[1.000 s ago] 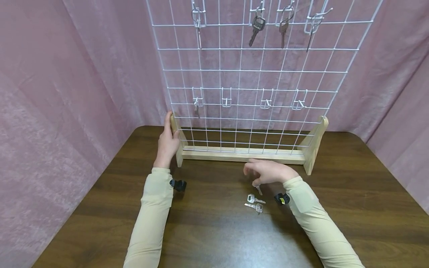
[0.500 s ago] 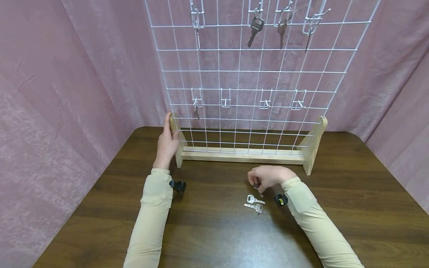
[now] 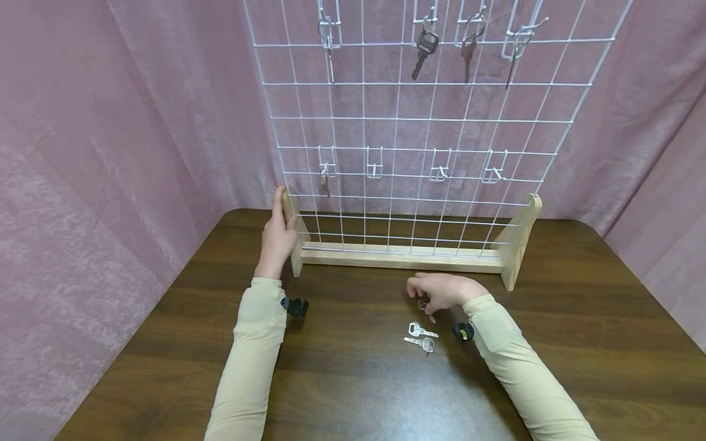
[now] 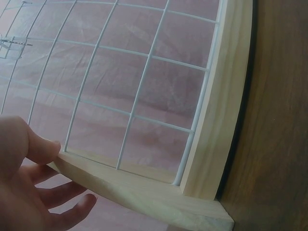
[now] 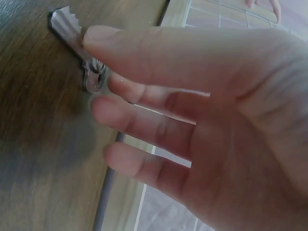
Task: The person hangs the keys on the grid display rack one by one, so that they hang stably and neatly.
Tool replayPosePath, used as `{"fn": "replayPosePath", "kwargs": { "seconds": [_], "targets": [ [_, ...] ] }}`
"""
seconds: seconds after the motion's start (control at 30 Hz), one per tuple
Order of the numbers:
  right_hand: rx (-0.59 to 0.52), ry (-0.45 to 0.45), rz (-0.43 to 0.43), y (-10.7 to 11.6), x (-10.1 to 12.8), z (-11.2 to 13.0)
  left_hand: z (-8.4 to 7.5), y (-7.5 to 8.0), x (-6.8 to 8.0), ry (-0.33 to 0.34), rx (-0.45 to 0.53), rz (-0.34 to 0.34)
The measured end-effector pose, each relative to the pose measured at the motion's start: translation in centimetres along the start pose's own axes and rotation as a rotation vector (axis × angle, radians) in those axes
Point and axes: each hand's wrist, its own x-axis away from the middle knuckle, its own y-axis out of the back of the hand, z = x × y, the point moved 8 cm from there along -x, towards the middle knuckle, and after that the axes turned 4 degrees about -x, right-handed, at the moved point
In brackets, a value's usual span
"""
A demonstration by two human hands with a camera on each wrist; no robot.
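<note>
My left hand [image 3: 277,236] grips the left wooden upright [image 3: 291,226] of a white wire grid rack [image 3: 419,122]. In the left wrist view its thumb [image 4: 43,147] lies on the upright [image 4: 144,190] and the fingers reach behind. My right hand [image 3: 444,291] is low over the table in front of the rack's base bar [image 3: 402,258] and pinches a silver key [image 3: 423,305] by its head. The right wrist view has the key [image 5: 67,29] sticking out past the fingertips, close to the table. Two more silver keys [image 3: 421,331] [image 3: 421,345] lie just nearer me.
Several keys hang from the rack's upper hooks [image 3: 423,46]. The lower row has a small key on its left hook [image 3: 325,171] and three bare hooks [image 3: 438,171]. The brown table [image 3: 579,318] is walled by pink curtains [image 3: 110,153].
My right hand's spread fingers have curled onto the key and now pinch it. The left hand has stayed on the upright.
</note>
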Motion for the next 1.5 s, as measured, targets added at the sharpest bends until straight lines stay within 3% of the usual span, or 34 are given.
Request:
{"fn": "replayPosePath", "kwargs": {
  "seconds": [0.47, 0.97, 1.17, 1.5],
  "targets": [
    [0.029, 0.052, 0.039, -0.6, -0.1, 0.1, 0.0, 0.0, 0.1, -0.002, 0.001, 0.0],
    [-0.036, 0.067, 0.024, -0.4, 0.1, 0.1, 0.1, -0.1, 0.3, -0.005, -0.002, 0.004],
    [0.03, 0.121, -0.078, 0.4, -0.1, 0.1, 0.2, -0.1, 0.3, 0.001, 0.002, 0.0],
    [0.101, 0.116, -0.246, 2.3, 0.3, -0.3, -0.1, -0.1, 0.1, -0.014, 0.001, -0.007]
  ]
}}
